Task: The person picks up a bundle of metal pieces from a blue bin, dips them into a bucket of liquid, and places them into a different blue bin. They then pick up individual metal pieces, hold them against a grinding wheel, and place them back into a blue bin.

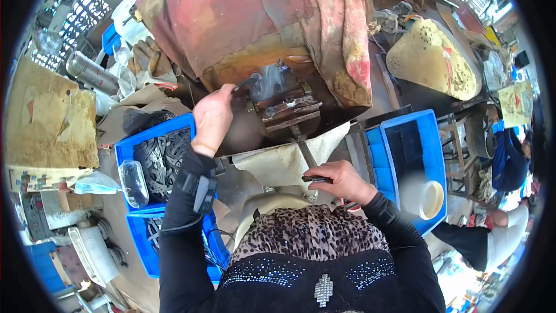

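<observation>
My left hand (213, 117) is closed at the left of a clamp-like metal fixture (291, 109). From its fingertips a thin dark tool (245, 83) reaches toward a greyish, blurred patch (272, 81) behind the fixture; its kind is not clear. A metal lever (304, 149) runs from the fixture toward me. At the lever's near end my right hand (343, 182) is closed on a small dark metal strip (317, 179). Whether that hand also grips the lever, I cannot tell. A stained red cloth (243, 14) drapes over the machine behind the fixture.
On the left stands a blue bin (121, 152) of dark metal strips, with a clear plastic container (134, 184) on it. A second blue bin (139, 249) is nearer me. To the right is a blue crate (438, 156) with a round tub (431, 200). Another person (492, 235) is at far right.
</observation>
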{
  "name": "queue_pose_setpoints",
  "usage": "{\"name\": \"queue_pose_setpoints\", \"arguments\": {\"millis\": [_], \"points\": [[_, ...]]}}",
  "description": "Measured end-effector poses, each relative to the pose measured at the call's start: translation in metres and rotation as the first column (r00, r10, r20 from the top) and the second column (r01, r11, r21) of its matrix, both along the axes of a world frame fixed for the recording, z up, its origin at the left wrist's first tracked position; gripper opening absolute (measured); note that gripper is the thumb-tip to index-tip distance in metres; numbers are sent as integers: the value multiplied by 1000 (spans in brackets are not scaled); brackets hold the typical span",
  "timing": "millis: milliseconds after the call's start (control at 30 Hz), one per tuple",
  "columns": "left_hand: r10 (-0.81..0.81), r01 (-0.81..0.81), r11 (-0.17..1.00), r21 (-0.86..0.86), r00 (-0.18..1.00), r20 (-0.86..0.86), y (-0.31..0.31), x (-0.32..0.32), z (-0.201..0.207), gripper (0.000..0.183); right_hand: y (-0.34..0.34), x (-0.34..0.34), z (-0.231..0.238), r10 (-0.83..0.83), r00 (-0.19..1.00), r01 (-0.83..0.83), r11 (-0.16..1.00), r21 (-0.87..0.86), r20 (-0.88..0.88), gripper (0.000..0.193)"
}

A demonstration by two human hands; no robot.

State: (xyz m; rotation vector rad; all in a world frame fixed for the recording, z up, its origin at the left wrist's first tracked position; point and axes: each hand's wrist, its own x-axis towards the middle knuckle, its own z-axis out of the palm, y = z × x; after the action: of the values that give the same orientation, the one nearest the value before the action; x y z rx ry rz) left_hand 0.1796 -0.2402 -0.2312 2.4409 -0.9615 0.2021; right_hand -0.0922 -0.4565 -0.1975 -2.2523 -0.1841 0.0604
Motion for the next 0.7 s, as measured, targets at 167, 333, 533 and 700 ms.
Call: {"name": "queue_pose_setpoints", "arguments": {"millis": [167,333,533,700], "points": [[-281,186,941,-282,894,-349,-33,13,-67,34,4,2,5,18,1000,-18,999,-43,7,25],[-404,391,915,-103,872,-278,-44,9,-89,40,2,-1,6,15,999,-12,996,-84,36,24],[-475,478,878,-32,860,-190,-39,14,-97,39,3,-5,3,47,996,-32,983,-180,78,30],[-526,530,848,-3,841,-125,-39,16,-85,36,4,-6,4,61,994,-37,969,-246,92,36]]}}
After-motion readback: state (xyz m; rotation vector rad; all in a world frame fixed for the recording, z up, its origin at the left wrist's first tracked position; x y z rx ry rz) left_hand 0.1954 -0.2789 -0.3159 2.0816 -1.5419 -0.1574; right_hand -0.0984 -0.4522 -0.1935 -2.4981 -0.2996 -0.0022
